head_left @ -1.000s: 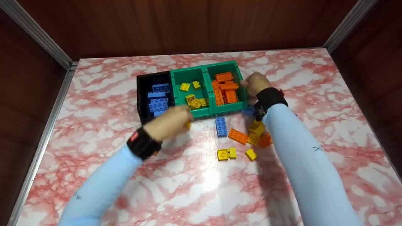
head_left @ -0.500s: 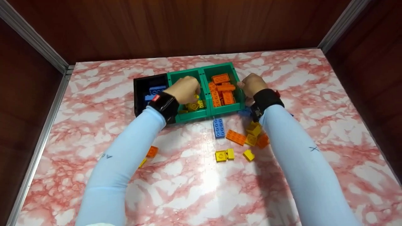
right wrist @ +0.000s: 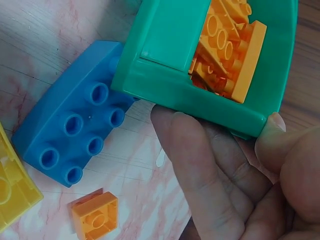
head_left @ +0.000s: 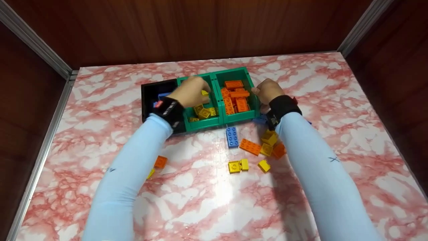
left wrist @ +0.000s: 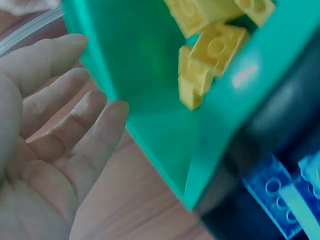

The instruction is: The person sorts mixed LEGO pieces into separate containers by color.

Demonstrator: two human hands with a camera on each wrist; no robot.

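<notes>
My left hand (head_left: 190, 92) is over the middle green bin (head_left: 204, 125), which holds several yellow bricks (head_left: 204, 113). In the left wrist view its fingers (left wrist: 107, 120) are extended beside the bin wall, with no brick in them. My right hand (head_left: 269, 91) grips the outer wall of the right green bin (head_left: 242, 116), thumb on the rim and fingers against the outside in the right wrist view. Orange bricks (head_left: 239, 94) lie in that bin. A black bin (head_left: 143, 100) with blue bricks (left wrist: 277, 192) adjoins on the left, partly hidden by my left wrist.
In front of the bins lie a blue brick (head_left: 231, 137), an orange brick (head_left: 250, 147) and several yellow bricks (head_left: 234, 166). Another orange brick (head_left: 161, 162) lies by my left forearm. Some bricks are partly hidden under my right arm. Dark wooden panels (head_left: 207, 30) enclose the table.
My left hand has moved from in front of the bins, with a yellow brick, up over the middle bin, and its fingers have let go. My right hand has stayed at the bin wall.
</notes>
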